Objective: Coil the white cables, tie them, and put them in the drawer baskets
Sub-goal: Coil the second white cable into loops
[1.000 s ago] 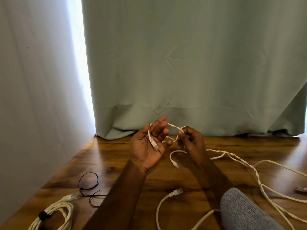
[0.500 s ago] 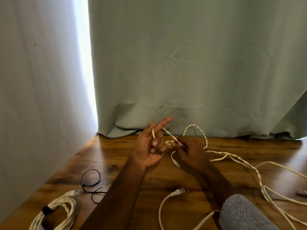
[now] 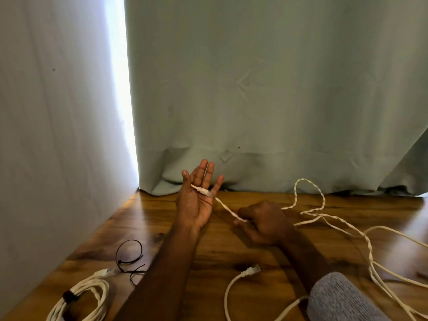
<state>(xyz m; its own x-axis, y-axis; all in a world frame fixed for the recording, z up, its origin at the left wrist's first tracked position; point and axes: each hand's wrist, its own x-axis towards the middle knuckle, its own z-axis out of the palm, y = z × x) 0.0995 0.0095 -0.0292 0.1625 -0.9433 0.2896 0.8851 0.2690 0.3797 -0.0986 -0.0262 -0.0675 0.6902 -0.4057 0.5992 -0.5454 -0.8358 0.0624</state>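
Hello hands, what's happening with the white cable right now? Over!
Left hand open, plug lying across its fingers. Right hand pinching the white cable. Rest of cable loose on table, nothing blocking.

No legible text, label, brand, number or sign found on any surface in view; the connector on the white cable [image 3: 225, 206] shows no readable marking
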